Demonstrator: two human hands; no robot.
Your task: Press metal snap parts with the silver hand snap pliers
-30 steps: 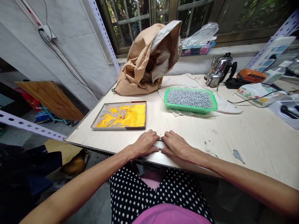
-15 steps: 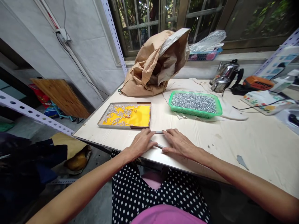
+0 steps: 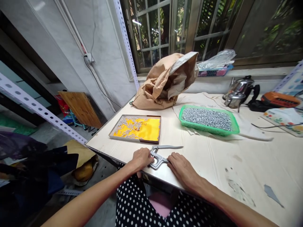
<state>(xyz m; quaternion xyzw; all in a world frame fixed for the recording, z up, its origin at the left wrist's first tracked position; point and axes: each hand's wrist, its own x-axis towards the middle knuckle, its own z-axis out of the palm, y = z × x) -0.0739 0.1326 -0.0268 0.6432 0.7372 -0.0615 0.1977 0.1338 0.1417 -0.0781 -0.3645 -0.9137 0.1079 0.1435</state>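
Note:
Grey metal spring-loaded pliers (image 3: 157, 161) lie at the near edge of the table, with a dark coil spring between the two arms. My left hand (image 3: 141, 158) is closed round their left end, and its fingers hide part of it. The upper handle (image 3: 169, 147) points right and is free of both hands. Over the end of the lower handle, my right hand (image 3: 181, 167) is closed, palm down. Just beyond the pliers lies a shallow tray (image 3: 135, 140) with a yellow bottom, scattered with small silvery metal pins (image 3: 125, 124).
A green plastic basket (image 3: 209, 130) full of similar pins stands right of the tray. Behind are a crumpled brown paper bag (image 3: 163, 85), metal pots (image 3: 236, 91) and an orange-black tool (image 3: 279, 100). A grey scrap (image 3: 272, 194) lies at the right.
My right hand has let go of the upper handle and now grips only the lower one. The pliers' body shows beside my left hand. The camera view has shifted, so the scene sits lower.

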